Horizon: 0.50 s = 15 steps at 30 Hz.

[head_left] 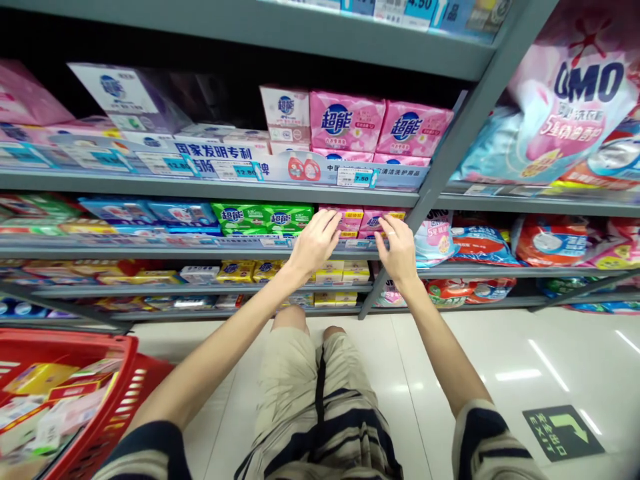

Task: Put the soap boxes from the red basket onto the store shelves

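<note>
My left hand [315,243] and right hand [399,250] reach pink soap packs [373,219] at the shelf edge [350,254]; fingers loosely spread, gripping nothing; red basket [117,393] lower left.

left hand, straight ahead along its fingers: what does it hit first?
Most likely the pink packs on the middle shelf; the left hand already has its fingertips at their front. The green packs lie just to its left. Depth is unclear, so contact isn't certain.

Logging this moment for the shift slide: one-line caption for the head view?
Left hand and right hand reach pink soap packs on a store shelf; red basket at left.
</note>
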### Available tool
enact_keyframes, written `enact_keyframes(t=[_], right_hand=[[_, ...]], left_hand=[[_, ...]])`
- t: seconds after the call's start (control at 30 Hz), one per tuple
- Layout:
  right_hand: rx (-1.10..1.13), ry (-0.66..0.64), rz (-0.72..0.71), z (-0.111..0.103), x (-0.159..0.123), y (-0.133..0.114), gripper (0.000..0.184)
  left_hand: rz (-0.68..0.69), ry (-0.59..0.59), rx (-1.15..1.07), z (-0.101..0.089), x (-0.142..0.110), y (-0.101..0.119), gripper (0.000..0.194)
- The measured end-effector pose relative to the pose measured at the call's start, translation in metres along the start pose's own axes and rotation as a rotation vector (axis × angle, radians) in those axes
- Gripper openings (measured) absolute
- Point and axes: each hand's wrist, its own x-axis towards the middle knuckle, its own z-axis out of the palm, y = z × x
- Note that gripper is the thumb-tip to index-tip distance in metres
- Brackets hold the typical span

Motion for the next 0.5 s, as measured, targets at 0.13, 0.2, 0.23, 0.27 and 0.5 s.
enact_keyframes(t=[0.13,0.2,0.23,0.27,0.5], right_hand=[[-0.119,-0.122,-0.058,-0.001,0.028,0.0,0.043],[-0.173,-0.184,-0.059,-0.001,0.038,0.0,0.044],[-0.188,-0.207,-0.052,-0.001,0.041,0.001,0.042],[-0.193,-0.227,-0.042,-0.001,0.045,0.002,0.04],[-0.177,-0.271,0.024,0.001,0.054,0.008,0.035]], left_hand=[[0.008,-0.072,0.083,-0.001,0.019,-0.006,0.046],[-0.029,-0.105,0.147,0.0,0.025,-0.006,0.046],[-0.048,-0.128,0.18,0.0,0.028,-0.006,0.046],[-0.066,-0.154,0.207,0.0,0.031,-0.005,0.045],[-0.138,-0.251,0.238,-0.008,0.042,0.002,0.037]])
